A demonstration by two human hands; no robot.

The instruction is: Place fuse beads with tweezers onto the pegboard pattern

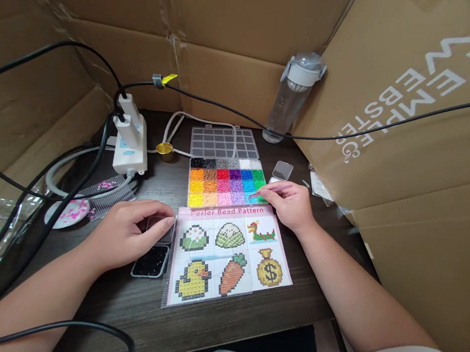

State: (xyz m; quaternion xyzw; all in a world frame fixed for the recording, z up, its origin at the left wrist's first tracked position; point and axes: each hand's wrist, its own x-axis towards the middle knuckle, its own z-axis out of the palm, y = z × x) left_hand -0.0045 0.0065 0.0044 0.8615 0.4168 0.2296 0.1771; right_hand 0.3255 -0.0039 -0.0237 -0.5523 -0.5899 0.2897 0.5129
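Observation:
Pinched in my right hand (290,203) are pink tweezers (273,189), their tips over the light blue beads in the open bead box (226,184). My left hand (134,232) rests at the left edge of the pattern sheet (233,251), thumb and fingertips close together near its upper corner; whether they grip the sheet's edge is unclear. A clear pegboard lies over the sheet, which shows a duck, a carrot, a money bag and other pictures. Just below my left hand sits a small open case of black beads (150,261).
A power strip (131,145) with cables stands at the left, beside a white disc with pink beads (67,213). Behind the box are a gold cup (165,151) and a water bottle (292,98). Cardboard walls surround the table; a black cable crosses above.

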